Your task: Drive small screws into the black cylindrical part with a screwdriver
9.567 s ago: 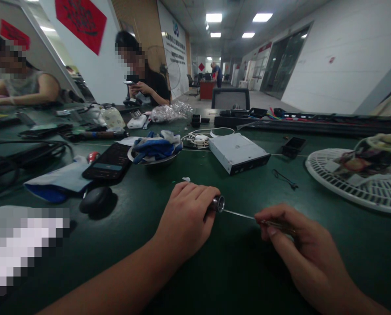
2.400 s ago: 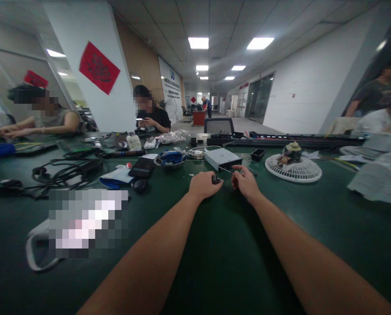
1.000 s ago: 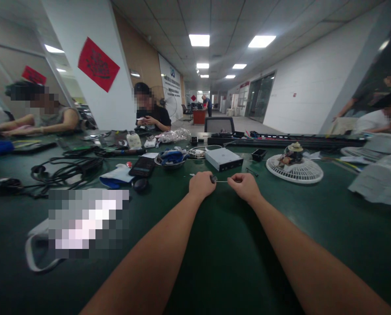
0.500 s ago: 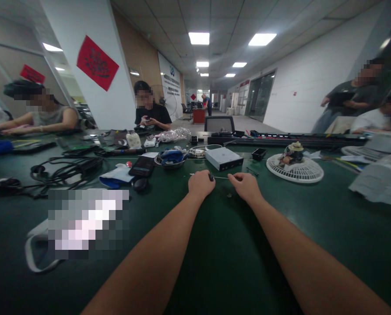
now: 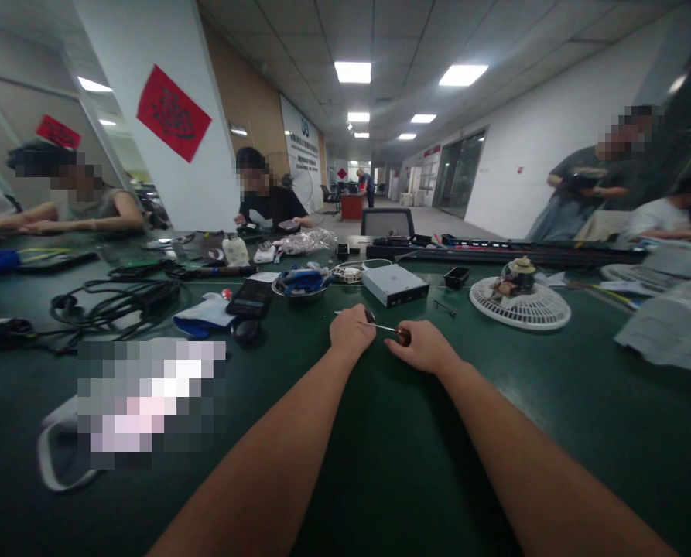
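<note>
My right hand (image 5: 422, 346) is closed around the handle of a screwdriver (image 5: 401, 336). The handle looks reddish brown, and its thin metal shaft points left across my left hand. My left hand (image 5: 352, 334) is closed, with a dark rounded end (image 5: 370, 316) showing by the thumb and a small pale tip at the far side; what it belongs to is hidden. Just beyond both hands lies a grey optical disc drive (image 5: 395, 285), its dark front towards me. A small thin dark piece (image 5: 445, 309) rests to the drive's right.
A white fan grille with motor (image 5: 522, 309) lies right, near crumpled white wrapping (image 5: 667, 329). To the left are a metal bowl (image 5: 300, 294) with blue cloth, a phone (image 5: 251, 298), a mouse (image 5: 246, 331) and black cables (image 5: 113, 305). Other people sit and stand around.
My right hand has moved slightly left and down and now holds the screwdriver by its handle; before, its fingertips pinched the end of a thin shaft. My left hand stays closed nearly in place.
</note>
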The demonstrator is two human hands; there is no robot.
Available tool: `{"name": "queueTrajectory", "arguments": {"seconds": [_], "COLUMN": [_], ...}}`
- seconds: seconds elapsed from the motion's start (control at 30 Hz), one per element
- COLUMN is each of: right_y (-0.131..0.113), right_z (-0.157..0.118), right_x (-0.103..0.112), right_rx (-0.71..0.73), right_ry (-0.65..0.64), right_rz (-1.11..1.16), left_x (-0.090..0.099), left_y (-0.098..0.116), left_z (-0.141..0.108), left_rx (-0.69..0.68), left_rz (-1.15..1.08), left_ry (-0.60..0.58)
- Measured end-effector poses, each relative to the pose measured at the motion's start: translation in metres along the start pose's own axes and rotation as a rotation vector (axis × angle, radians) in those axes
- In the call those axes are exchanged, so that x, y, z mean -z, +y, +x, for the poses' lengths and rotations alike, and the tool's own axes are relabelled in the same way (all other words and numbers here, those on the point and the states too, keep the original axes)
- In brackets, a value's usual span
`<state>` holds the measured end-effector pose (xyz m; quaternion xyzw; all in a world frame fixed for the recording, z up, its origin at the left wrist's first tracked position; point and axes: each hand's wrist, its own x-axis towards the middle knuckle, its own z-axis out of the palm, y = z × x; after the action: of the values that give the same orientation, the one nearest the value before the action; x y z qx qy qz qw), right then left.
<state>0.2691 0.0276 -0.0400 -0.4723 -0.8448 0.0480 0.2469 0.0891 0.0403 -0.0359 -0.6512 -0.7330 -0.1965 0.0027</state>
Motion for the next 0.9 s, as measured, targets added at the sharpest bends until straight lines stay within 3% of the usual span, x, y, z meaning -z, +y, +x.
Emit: {"name": "queueTrajectory", "arguments": {"seconds": [0.2, 0.33, 0.43, 0.53, 0.77, 0.9], "right_y": [0.005, 0.017, 0.025, 0.028, 0.027, 0.033], "right_z": [0.005, 0.009, 0.011, 0.012, 0.013, 0.014], "right_x": [-0.007, -0.009, -0.009, -0.009, -0.008, -0.013], "right_rx": [0.007, -0.164, -0.325, -0.368, -0.334, -0.352], "right_ry": [0.051, 0.271, 0.344, 0.341, 0.321, 0.29], "right_rz": [0.015, 0.25, 0.499, 0.61, 0.493, 0.603], "left_x": [0.003, 0.005, 0.007, 0.008, 0.003, 0.002], "left_y": [0.003, 0.006, 0.009, 0.009, 0.006, 0.006], "left_z": [0.0, -0.005, -0.008, -0.01, -0.007, -0.006], "left_rx": [0.005, -0.096, -0.198, -0.241, -0.285, -0.276], "left_rz": [0.017, 0.007, 0.01, 0.022, 0.041, 0.04], "left_ry": [-0.031, -0.042, -0.066, -0.076, -0.065, -0.071]}}
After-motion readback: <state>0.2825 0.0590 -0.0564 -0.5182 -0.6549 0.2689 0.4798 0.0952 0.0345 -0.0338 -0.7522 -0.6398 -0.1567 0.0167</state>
